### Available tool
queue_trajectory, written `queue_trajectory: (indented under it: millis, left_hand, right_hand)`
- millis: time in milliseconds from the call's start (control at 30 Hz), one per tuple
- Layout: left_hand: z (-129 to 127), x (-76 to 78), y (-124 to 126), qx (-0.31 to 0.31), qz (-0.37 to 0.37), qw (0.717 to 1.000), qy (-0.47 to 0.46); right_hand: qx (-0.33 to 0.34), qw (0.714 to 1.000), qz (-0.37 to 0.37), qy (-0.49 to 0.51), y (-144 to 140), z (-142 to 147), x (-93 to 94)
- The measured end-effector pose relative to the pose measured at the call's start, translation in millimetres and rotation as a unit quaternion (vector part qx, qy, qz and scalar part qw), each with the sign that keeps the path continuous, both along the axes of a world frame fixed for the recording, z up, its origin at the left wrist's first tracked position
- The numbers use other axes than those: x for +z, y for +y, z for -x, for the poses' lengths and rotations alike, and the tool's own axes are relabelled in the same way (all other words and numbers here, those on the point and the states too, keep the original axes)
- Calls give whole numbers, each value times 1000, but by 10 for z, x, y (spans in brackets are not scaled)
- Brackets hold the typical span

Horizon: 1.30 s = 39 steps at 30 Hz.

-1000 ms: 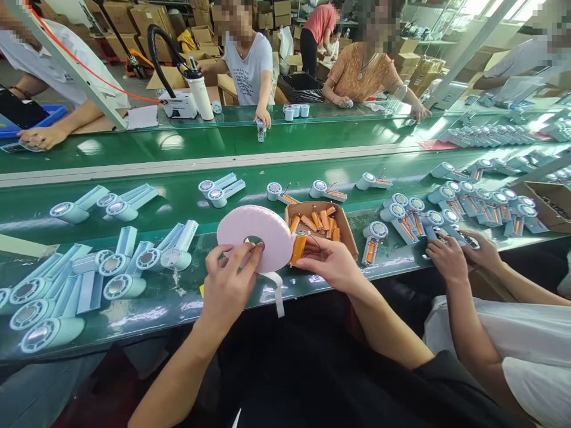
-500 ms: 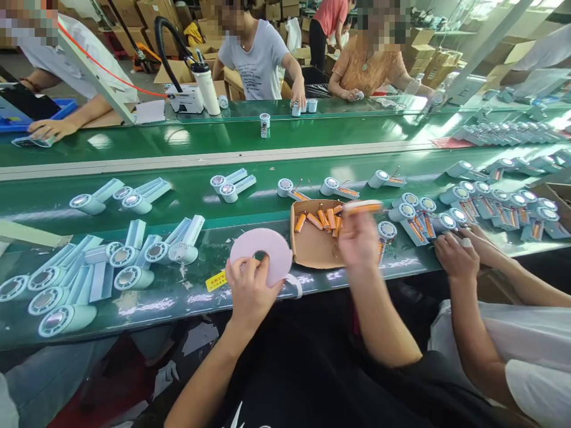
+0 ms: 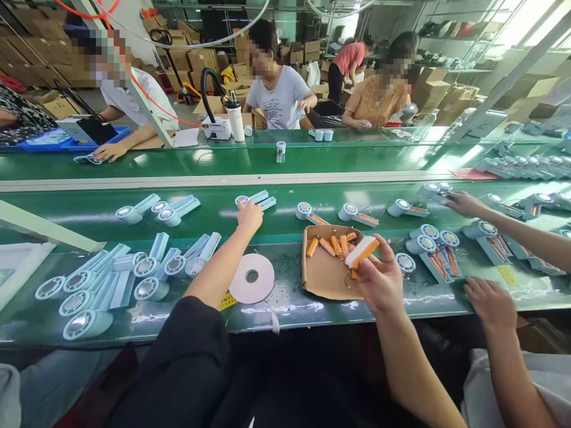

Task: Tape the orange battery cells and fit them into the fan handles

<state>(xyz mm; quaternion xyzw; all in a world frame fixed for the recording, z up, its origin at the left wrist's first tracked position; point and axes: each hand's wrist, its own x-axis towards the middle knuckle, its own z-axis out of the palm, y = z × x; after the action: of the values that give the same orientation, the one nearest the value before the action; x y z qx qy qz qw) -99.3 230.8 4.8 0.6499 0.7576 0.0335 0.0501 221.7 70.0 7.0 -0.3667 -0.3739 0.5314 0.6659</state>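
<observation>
My left hand [image 3: 250, 217] reaches over the belt, fingers closed at the round head of a light blue handheld fan housing [image 3: 257, 197]. A second fan housing [image 3: 268, 204] lies right beside it. In my right hand [image 3: 382, 279] is an orange battery [image 3: 366, 249] with a white strip along its top, raised above a cardboard tray [image 3: 328, 285]. Several orange batteries [image 3: 328, 246] lie in that tray. A roll of white tape [image 3: 263, 286] rests flat on the table near my left forearm, its loose end hanging over the front edge.
Several fan housings [image 3: 84, 321] lie at the left; others with batteries fitted [image 3: 439, 264] lie at the right. A co-worker's hands [image 3: 491, 303] are close on my right. Across the belt [image 3: 214, 229] sit other people, near a white bottle [image 3: 235, 122].
My left hand has left the tape roll and moved forward to a fan housing on the belt. The battery in my right hand is now tilted. The view has tipped upward.
</observation>
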Motion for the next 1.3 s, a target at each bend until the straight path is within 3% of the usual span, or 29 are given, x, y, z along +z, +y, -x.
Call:
queue_trajectory:
  millis: [200,300,400,467,600,667,900,1100,1300]
  left_hand:
    - [231,-275,-1,-134,36,990,-9]
    - [299,-333,52,-187,50,981,-35]
    - [333,-355,143,-221,58,971,-69]
    - [349,-377,186,-236,60,966,-93]
    - [375,-467,245,-252,55,957,-134]
    - [379,-529,288,-258,51,953,-151]
    - [293,-724,439,-241,13,951,-192]
    - [182,-759,470,-214,-11,953,-213]
    - [66,-714,466,-166,-23,960,-224]
  right_hand:
    - [37,990,-31,-136,147,-452,80]
    - [88,976,-49,-194,517,-265,159]
    - [159,953,-58,-251,1019,218,174]
    - [200,911,-72,-354,1335,579,136]
    - [240,791,-106,-553,1716,1093,3]
    - [252,764,-115,-582,1768,1213,-61]
    - [253,653,-119,-704,1727,1342,-96]
    - [247,546,-101,-794,1708,1401,-5]
    - [273,482,-101,-826,1711,1468,-3]
